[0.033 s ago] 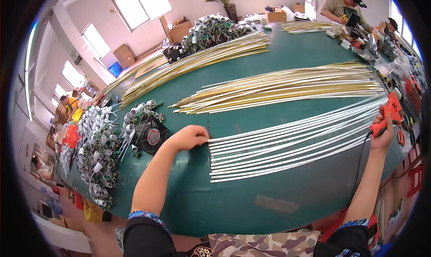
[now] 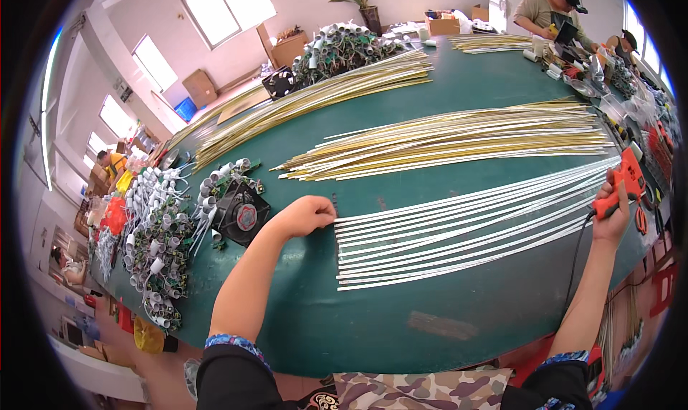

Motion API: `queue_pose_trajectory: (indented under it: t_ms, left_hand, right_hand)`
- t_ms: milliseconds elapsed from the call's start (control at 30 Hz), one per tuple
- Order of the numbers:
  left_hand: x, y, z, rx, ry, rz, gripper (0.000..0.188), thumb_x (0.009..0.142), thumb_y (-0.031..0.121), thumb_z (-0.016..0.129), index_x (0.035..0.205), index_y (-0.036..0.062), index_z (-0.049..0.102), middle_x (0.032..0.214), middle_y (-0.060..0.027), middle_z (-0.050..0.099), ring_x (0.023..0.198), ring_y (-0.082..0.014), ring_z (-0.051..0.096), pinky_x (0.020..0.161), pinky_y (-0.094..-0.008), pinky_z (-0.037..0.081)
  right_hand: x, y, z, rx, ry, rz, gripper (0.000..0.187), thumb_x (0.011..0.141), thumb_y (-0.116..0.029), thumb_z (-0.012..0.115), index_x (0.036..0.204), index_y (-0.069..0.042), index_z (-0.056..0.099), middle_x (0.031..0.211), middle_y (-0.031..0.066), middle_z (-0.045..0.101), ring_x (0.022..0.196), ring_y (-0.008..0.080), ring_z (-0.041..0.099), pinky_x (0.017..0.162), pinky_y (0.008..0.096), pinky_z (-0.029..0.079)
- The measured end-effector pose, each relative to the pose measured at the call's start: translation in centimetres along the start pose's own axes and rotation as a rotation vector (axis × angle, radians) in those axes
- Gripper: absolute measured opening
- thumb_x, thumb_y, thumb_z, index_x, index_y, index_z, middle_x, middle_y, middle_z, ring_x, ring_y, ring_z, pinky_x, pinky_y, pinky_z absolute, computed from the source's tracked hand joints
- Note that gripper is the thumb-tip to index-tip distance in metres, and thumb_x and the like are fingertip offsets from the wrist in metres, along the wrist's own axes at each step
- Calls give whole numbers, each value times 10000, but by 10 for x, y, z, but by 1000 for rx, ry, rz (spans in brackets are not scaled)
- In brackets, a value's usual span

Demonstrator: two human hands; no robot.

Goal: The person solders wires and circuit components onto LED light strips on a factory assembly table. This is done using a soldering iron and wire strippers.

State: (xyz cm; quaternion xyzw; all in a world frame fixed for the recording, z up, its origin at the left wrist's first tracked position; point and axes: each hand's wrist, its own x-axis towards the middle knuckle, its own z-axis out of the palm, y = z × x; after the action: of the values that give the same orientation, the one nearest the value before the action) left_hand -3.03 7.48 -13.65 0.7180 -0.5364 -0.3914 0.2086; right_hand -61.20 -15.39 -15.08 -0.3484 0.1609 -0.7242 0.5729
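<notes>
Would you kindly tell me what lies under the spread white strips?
Beneath the white strips is the green tabletop, showing through the gaps between them; whatever the strips themselves cover is hidden.

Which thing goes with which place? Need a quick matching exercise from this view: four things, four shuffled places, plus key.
Things
1. Red-orange tool
2. Left hand
3. Nearer black fan
4. Potted plant

Places
A. At the left ends of the spread white strips
B. At the top of the picture, behind the far heap of parts
C. Held in the right hand
D. On the green table, beside the left forearm

Pairs: 1-C, 2-A, 3-D, 4-B
</notes>
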Motion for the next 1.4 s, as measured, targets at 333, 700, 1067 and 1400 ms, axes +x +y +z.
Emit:
queue_pose_trajectory:
  t_ms: [333, 700, 1067, 1400]
  left_hand:
    - [25, 25, 0, 328, -85, -168, 221, 774, 214, 710, 764, 41, 574, 683, -32, 615, 660, -126, 561, 584, -275, 435]
    - [61, 9, -10, 440, 299, -32, 273, 772, 277, 713, 785, 20, 623, 766, -104, 639, 730, -204, 608, 667, -327, 478]
    - [80, 6, 3, 507, 415, 32, 179, 803, 201, 651, 855, 32, 622, 909, -156, 636, 880, -323, 598, 777, -406, 470]
    - [54, -7, 16, 701, 536, 268, 120, 862, 163, 577, 887, 48, 553, 964, -160, 556, 947, -358, 554, 805, -448, 455]
  right_hand:
    - [-3, 2, 0, -9, -29, 32, 469, 926, -133, 565, 1342, 4, 397, 1166, 108, 559, 787, 80, 510, 662, 182, 463]
    - [0, 3, -1, -38, -8, 9, 449, 937, -145, 551, 1334, 11, 410, 1139, 105, 582, 764, 66, 503, 654, 175, 456]
    - [-5, 1, 7, -1, 17, 23, 463, 940, -140, 542, 1351, 10, 393, 1157, 114, 565, 764, 66, 488, 654, 174, 451]
    - [-4, 2, 9, 16, 25, 18, 470, 938, -148, 550, 1345, 22, 390, 1154, 137, 559, 764, 71, 490, 652, 179, 463]
